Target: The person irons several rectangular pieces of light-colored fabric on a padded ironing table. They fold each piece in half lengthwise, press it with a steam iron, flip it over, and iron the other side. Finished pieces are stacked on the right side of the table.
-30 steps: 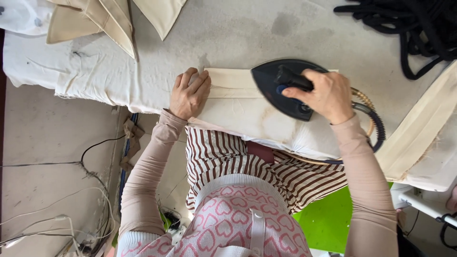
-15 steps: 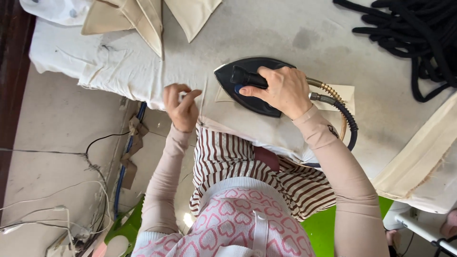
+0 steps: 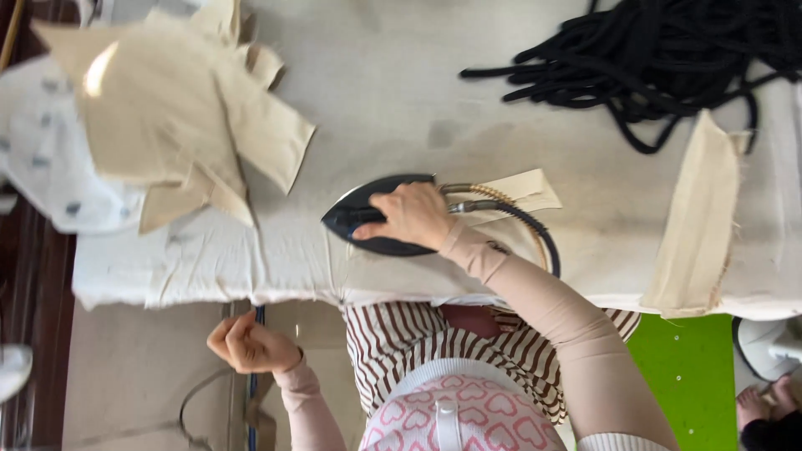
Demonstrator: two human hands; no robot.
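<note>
At centre, right hand (image 3: 411, 215) grips the iron (image 3: 372, 219) on a strip (image 3: 522, 189), mostly uncovered toward 3 o'clock; left hand (image 3: 248, 344), loosely curled and empty, hangs at 7 o'clock.

It looks like a small sewing workshop: a padded ironing table (image 3: 401, 75) carries a black steam iron (image 3: 372, 219) with hose, cut beige fabric pieces (image 3: 175, 125) at far left, and black cord (image 3: 660, 58) at far right.
</note>
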